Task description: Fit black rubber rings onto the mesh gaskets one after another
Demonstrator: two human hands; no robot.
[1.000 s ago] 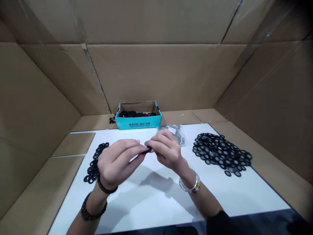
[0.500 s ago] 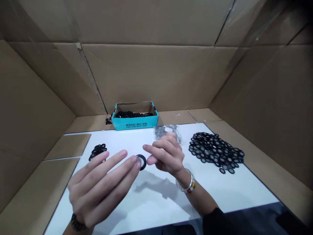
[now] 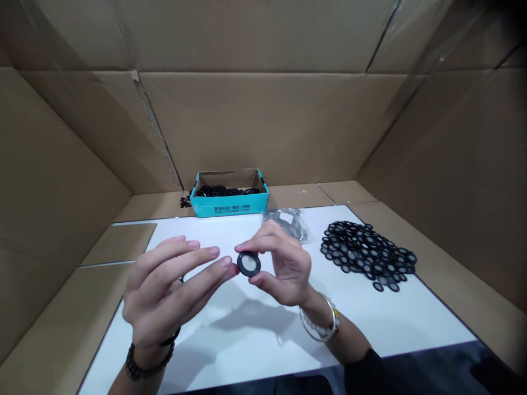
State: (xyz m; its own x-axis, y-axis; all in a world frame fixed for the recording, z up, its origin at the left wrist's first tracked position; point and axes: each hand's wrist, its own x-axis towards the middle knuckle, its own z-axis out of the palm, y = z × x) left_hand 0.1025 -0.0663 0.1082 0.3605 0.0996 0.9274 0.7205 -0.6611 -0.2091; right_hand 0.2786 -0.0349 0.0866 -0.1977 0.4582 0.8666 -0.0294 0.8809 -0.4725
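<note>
We raise our left hand [image 3: 164, 296], fingers [image 3: 181, 258] extended | we pinch with our right hand [image 3: 290, 269], thumb [image 3: 263, 281] below fingertips [image 3: 242, 246] | both hands held just apart

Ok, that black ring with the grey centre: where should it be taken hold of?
Best pinch the black ring by its outer rim from the left, where the left hand sits just beside it. The right hand has its upper and lower edge, so the left side looks free, and the flat grey centre offers little to grip.
</note>
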